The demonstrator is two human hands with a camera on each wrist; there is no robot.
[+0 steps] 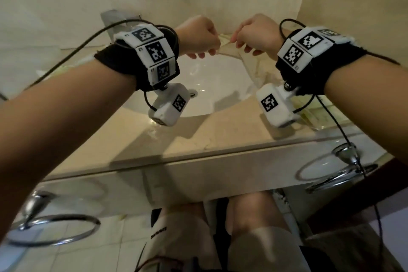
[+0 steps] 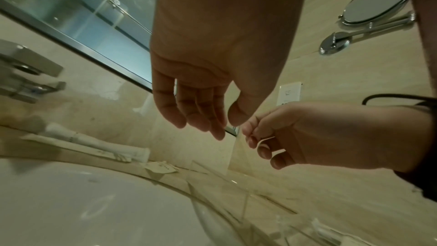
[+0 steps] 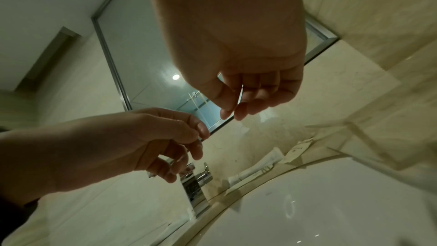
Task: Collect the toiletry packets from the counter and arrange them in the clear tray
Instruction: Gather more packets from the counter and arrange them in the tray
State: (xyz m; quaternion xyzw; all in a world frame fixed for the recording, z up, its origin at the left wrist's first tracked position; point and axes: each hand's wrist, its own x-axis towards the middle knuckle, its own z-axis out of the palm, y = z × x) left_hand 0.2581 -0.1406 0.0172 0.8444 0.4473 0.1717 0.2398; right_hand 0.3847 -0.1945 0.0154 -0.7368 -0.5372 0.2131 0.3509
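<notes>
Legible writing is limited: the black-and-white square coded markers on the white wrist-mounted camera units [image 1: 154,51] carry small characters too blurred to read, and the print on the toiletry items cannot be made out. Both hands are raised above the white oval sink basin [image 1: 207,86]. The left hand [image 1: 198,37] and right hand [image 1: 256,33] each pinch one end of a thin, flat, pale toiletry packet [image 1: 225,42] between thumb and fingertips, remaining fingers loosely curled. The clear rectangular plastic tray [image 2: 307,225] sits on the beige marble counter [image 1: 198,137] right of the basin; its contents cannot be determined. A white toiletry tube [image 2: 94,141] and small pale paper packets [image 2: 160,167] lie on the counter behind the basin, beside the chrome faucet [image 3: 196,184].
</notes>
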